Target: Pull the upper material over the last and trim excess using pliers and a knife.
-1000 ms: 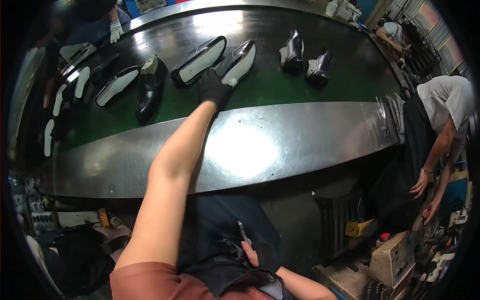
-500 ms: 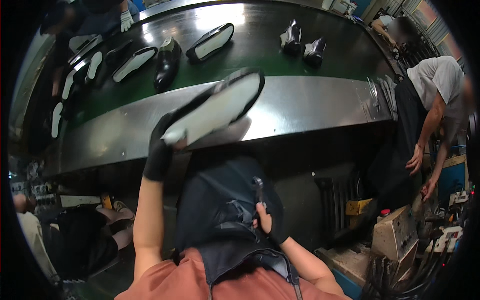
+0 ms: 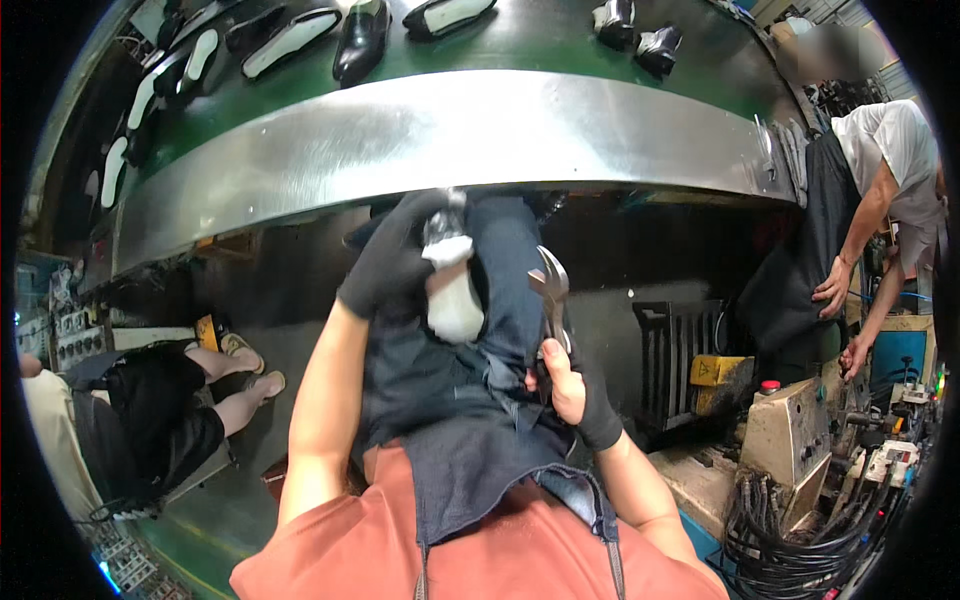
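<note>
My left hand (image 3: 395,255), in a black glove, grips a shoe (image 3: 455,308) over my lap, just short of the table's front edge. Its pale underside faces up toward me; the glove covers part of the shoe. A crumpled white patch and a shiny dark part show beside my fingers. To the right, my right hand (image 3: 570,385), with a black covering that leaves the thumb bare, is closed round lasting pincers (image 3: 551,285). Their curved metal head points up and away, apart from the shoe.
Several dark shoes, among them an upright black shoe (image 3: 361,42), stand or lie on the green surface behind the metal table edge (image 3: 480,130). At right are a co-worker's arms (image 3: 868,235), a machine box (image 3: 790,435) and cables. Another person's legs (image 3: 235,385) are at left.
My left hand has brought the shoe from over the metal edge down and back to my lap, turning it. My right hand has raised the pincers slightly and moved them right. The view has tilted downward.
</note>
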`<state>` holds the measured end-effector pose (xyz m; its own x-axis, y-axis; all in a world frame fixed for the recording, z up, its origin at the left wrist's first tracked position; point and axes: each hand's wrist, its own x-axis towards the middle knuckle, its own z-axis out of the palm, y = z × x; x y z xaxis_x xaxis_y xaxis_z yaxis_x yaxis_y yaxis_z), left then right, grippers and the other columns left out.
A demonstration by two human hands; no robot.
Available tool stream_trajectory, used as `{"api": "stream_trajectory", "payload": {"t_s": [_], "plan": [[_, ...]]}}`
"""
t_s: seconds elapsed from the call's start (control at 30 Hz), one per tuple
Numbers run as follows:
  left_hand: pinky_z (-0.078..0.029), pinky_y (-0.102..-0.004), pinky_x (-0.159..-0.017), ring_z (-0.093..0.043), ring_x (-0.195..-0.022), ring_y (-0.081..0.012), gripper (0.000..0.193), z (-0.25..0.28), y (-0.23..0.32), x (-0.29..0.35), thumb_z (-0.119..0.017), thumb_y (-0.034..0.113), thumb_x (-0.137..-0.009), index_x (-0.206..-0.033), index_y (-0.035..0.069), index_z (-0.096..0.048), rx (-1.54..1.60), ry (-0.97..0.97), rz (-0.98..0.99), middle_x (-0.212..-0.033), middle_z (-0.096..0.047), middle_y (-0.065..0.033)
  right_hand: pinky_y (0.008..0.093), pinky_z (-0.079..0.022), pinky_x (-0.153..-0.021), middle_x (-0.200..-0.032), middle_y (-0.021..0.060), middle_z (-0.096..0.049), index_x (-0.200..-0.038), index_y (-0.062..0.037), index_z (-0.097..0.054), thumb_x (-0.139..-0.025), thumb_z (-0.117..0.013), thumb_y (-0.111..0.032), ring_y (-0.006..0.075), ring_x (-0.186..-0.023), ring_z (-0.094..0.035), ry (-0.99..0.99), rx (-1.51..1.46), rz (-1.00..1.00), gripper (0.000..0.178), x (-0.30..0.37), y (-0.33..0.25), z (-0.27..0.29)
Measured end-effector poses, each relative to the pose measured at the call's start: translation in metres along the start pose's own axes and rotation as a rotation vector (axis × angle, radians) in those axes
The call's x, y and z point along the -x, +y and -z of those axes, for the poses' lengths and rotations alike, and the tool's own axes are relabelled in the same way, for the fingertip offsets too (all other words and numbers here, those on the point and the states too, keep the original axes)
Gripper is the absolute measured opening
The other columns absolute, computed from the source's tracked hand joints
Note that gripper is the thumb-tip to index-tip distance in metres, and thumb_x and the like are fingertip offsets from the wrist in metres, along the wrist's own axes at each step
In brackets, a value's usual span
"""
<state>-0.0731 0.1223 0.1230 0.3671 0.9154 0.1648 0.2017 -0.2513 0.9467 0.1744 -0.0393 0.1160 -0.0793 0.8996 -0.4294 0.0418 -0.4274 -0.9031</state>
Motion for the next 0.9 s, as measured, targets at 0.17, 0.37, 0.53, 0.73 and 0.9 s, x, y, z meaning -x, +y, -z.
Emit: {"api": "stream_trajectory", "payload": {"t_s": [0.17, 0.37, 0.53, 0.73, 0.9], "plan": [[-0.044, -0.0311, -0.098, -0.057, -0.106, -0.0154, 0.033, -0.007, -0.042, -0.044, -0.058, 0.030, -0.096, -0.115, 0.003, -0.062, 0.331, -0.162, 0.106, -0.110, -0.063, -0.0053, 0.0276, -0.048, -0.073, -0.085, 0.0020, -0.062, -0.094, -0.0010, -0.058, -0.105, -0.047, -0.034, 0.0111, -0.077, -0.057, -0.171, 0.060, 0.081, 0.037, -0.013, -0.016, -0.014], [-0.053, -0.0272, -0.081, -0.062, -0.088, -0.0137, 0.062, -0.033, -0.013, -0.036, -0.041, 0.057, -0.099, -0.099, 0.001, -0.067, 0.770, -0.030, 0.330, -0.097, -0.066, -0.0064, 0.0242, -0.042, -0.096, -0.113, 0.0014, -0.065, -0.123, 0.0041, -0.060, -0.106, -0.044, -0.030, 0.0092, -0.103, -0.054, -0.404, 0.048, 0.070, 0.041, -0.054, -0.019, 0.001], [-0.050, -0.0283, -0.083, -0.061, -0.088, -0.0146, 0.071, -0.029, -0.002, -0.028, -0.030, 0.060, -0.101, -0.092, 0.000, -0.068, 0.779, 0.000, 0.365, -0.094, -0.066, -0.0079, 0.0268, -0.050, -0.080, -0.102, 0.0059, -0.070, -0.114, 0.0009, -0.064, -0.106, -0.043, -0.034, 0.0133, -0.085, -0.067, -0.439, -0.312, -0.137, 0.042, -0.049, -0.045, -0.018], [-0.044, -0.0330, -0.096, -0.061, -0.097, -0.0204, 0.067, -0.037, -0.003, -0.013, -0.027, 0.052, -0.103, -0.091, -0.001, -0.067, 0.766, -0.002, 0.270, -0.097, -0.067, -0.0109, 0.0282, -0.045, -0.060, -0.069, 0.0030, -0.060, -0.088, -0.0019, -0.061, -0.104, -0.047, -0.027, 0.0128, -0.063, -0.057, -0.067, 0.218, 0.248, 0.033, -0.059, 0.031, -0.048], [-0.038, -0.0384, -0.106, -0.057, -0.113, -0.0272, 0.075, -0.041, -0.007, 0.031, -0.027, 0.061, -0.098, -0.105, -0.003, -0.065, 0.573, -0.049, -0.056, -0.109, -0.065, -0.0151, 0.0378, -0.047, -0.067, -0.089, 0.0156, -0.061, -0.101, -0.0028, -0.061, -0.094, -0.054, -0.020, 0.0282, -0.072, -0.060, -0.274, 0.467, 0.441, 0.020, -0.017, 0.039, -0.042]]}}
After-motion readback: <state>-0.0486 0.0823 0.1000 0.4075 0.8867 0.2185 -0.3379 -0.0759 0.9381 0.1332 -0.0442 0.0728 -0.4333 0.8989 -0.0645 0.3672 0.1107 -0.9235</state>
